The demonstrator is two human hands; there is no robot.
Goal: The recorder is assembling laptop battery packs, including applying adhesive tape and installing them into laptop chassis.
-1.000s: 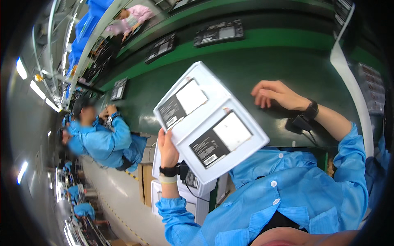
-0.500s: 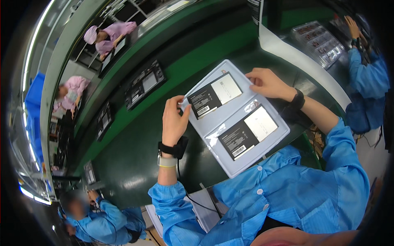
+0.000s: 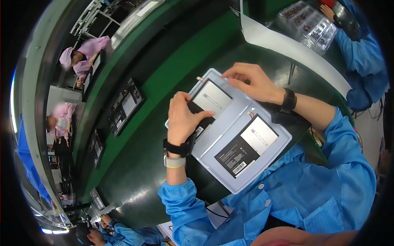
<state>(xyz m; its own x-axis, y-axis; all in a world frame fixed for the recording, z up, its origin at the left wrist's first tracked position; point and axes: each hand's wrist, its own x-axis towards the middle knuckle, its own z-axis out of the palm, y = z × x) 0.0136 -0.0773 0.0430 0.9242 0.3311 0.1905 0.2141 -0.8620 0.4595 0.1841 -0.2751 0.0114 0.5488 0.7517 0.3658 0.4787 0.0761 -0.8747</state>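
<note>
A pale grey tray (image 3: 223, 121) with two shallow pockets lies on the dark green bench (image 3: 135, 164) in front of me. Each pocket holds a flat black battery pack with a white label: the far pack (image 3: 213, 99) and the near pack (image 3: 246, 144). My left hand (image 3: 183, 117) lies over the left end of the far pack, fingers curled on it. My right hand (image 3: 251, 81) pinches the tray's far edge beside that pack's short wires. Both wrists wear black straps.
Black devices (image 3: 125, 105) lie along the green conveyor strip at the left. A white divider (image 3: 287, 51) crosses the upper right, with clear trays of small parts (image 3: 308, 24) beyond it. Persons in pink work at the far left, persons in blue at right and bottom.
The tray came down from a raised tilt to lie on the bench. My left hand moved from the tray's edge onto the far pack; my right hand closed on the far rim.
</note>
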